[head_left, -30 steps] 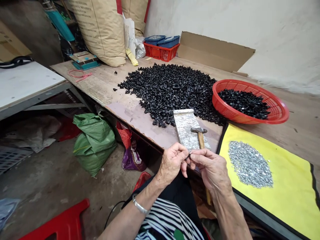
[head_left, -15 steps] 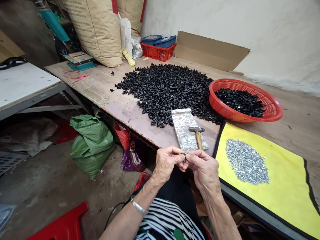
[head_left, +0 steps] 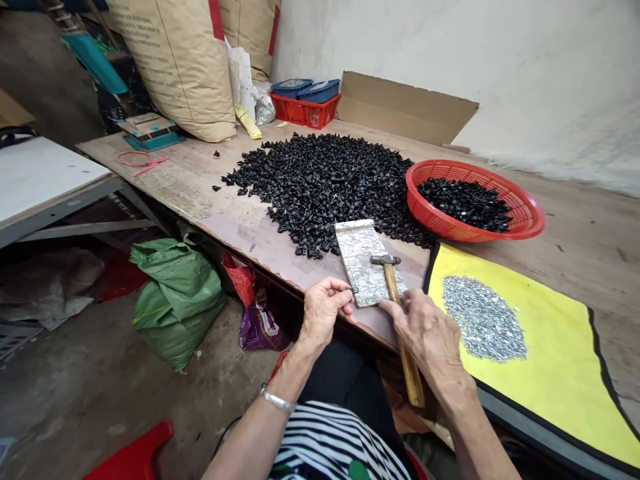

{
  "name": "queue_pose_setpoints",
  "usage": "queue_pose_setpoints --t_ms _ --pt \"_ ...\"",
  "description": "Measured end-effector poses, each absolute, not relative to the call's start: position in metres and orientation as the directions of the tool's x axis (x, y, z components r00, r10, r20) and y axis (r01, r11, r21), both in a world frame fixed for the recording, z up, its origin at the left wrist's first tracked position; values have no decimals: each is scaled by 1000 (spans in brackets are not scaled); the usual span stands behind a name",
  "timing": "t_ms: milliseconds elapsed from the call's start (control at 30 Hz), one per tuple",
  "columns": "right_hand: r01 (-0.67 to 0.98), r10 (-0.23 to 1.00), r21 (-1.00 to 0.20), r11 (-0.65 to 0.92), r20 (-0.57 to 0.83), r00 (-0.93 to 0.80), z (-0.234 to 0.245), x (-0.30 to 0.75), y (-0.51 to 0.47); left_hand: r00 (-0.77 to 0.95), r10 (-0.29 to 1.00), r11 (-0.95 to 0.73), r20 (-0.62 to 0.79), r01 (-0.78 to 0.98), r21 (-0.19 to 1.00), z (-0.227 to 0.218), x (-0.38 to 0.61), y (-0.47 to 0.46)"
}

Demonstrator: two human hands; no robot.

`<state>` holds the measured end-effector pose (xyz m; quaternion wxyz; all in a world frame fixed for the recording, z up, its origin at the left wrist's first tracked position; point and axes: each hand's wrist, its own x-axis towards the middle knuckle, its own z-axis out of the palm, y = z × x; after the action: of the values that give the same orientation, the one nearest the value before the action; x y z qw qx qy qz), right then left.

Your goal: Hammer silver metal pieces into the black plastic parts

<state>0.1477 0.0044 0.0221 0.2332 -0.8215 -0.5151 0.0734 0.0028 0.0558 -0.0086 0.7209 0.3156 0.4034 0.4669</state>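
Note:
My left hand (head_left: 323,312) pinches a small black part with a metal bit (head_left: 355,290) against the near edge of a worn grey slab (head_left: 361,263). My right hand (head_left: 425,330) is closed around the wooden handle of a small hammer (head_left: 395,310), whose steel head (head_left: 385,260) rests on the slab. Beyond the slab lies a large heap of black plastic parts (head_left: 320,193). A red plastic basket (head_left: 520,200) holds more of them. Tiny silver metal pieces (head_left: 483,319) lie in a pile on a yellow mat (head_left: 550,380) to my right.
The parts lie on a scuffed wooden table (head_left: 175,180). Large paper sacks (head_left: 175,67), a red crate (head_left: 300,113) and upright cardboard (head_left: 400,107) stand behind it. A green sack (head_left: 175,303) sits on the floor, with a white table (head_left: 45,177) to the left.
My hands have come apart. My right hand has dropped from the part to the hammer and closed on its handle, while my left hand has brought the small part down to the slab's edge.

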Motion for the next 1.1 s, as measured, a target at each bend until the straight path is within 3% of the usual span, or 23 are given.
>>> queue_pose_setpoints --t_ms 33,67,133,200,400,500,600,700,767,867,1100 --pt "804 880 -454 -383 83 467 19 150 6 226 928 366 -297 -397 842 -10 3 59" --pt "735 868 -538 -413 13 497 15 152 9 218 926 370 -307 -380 848 -11 4 61" --pt "430 817 -773 -467 -193 543 9 155 13 214 923 379 -320 -355 854 -13 6 66" --pt "90 785 -868 -488 -392 480 8 158 14 209 920 385 -331 -327 863 -14 9 70" --pt "-278 771 -784 -556 -611 181 18 161 1 179 904 422 -388 -226 878 -12 18 76" --pt "-416 729 -714 -563 -666 158 16 158 -8 171 899 432 -403 -204 878 -10 18 77" --pt "-241 757 -815 -528 -580 302 12 153 -18 180 892 445 -414 -198 873 -10 17 77" --pt "212 854 -874 -437 -329 402 9 149 -29 178 887 456 -426 -194 869 -10 18 78" --pt "504 906 -791 -347 -144 399 8 148 -34 160 887 459 -433 -202 865 -11 19 79" --pt "759 940 -606 -238 53 337 10 145 -37 143 886 462 -441 -200 864 -12 20 80" --pt "933 848 -340 -115 455 271 17 133 -40 146 882 470 -448 -203 859 -13 20 80"
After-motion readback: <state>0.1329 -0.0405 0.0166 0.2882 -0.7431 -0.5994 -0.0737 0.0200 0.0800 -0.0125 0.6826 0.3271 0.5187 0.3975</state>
